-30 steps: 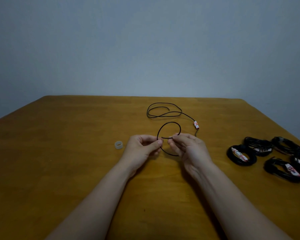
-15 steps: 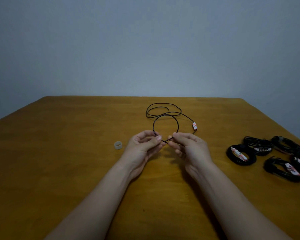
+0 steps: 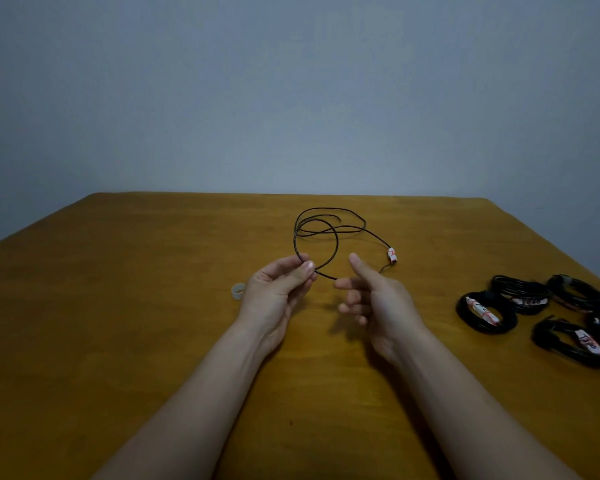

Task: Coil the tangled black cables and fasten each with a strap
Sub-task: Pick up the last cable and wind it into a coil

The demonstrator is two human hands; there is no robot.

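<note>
Surface: a brown wooden table (image 3: 118, 341), matt, with the grain faintly visible, set against a plain grey-blue wall (image 3: 291, 98); lighting is dim and even. Left of my hands, a small pale ring (image 3: 238, 291) stands on the wood, apart from everything else. My left hand (image 3: 278, 292) is raised just above the table, thumb and forefinger pressed together on the loose black cable (image 3: 329, 233), the other fingers curled beneath. From that pinch one loop rises and crosses the further loops lying flat toward the table's far edge. A short run of cable leads right to the forefinger of my right hand (image 3: 378, 299); I cannot tell whether it touches. That hand grips nothing: thumb lifted well clear, fingers loosely curled. Beyond it the cable carries a white-and-red tag (image 3: 392, 255) resting on the wood. Far right, near the table's edge, lie several coiled cables (image 3: 506, 287), each bound with a white labelled strap (image 3: 482, 310), bundled close together.
</note>
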